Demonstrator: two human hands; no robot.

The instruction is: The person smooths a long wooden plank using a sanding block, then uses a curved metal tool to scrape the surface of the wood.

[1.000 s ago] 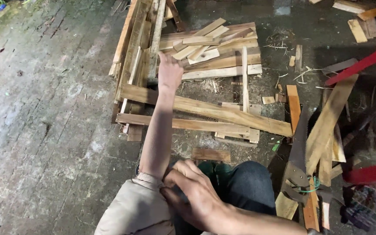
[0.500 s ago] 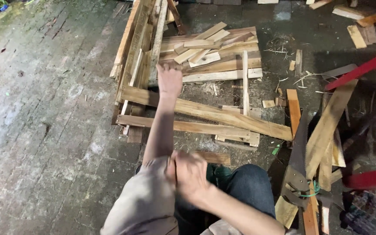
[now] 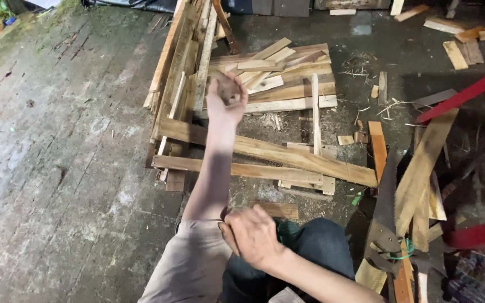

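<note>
1. The left hand (image 3: 227, 100) is now lifted off the planks (image 3: 265, 151). Its fingers curl up around a small dark lump (image 3: 228, 88).
2. A moment ago that hand lay flat on the planks. So it looks like it has picked the lump up from the wood pile (image 3: 279, 76).
3. The right hand (image 3: 252, 235) is still at the left sleeve (image 3: 192, 264), half closed and pinching the cloth. It has slid a bit lower.
4. The saw (image 3: 385, 219) lies on the floor at the right.

Pale wooden slats (image 3: 276, 73) — loosely heaped, overlapping — on dark ground.
</note>
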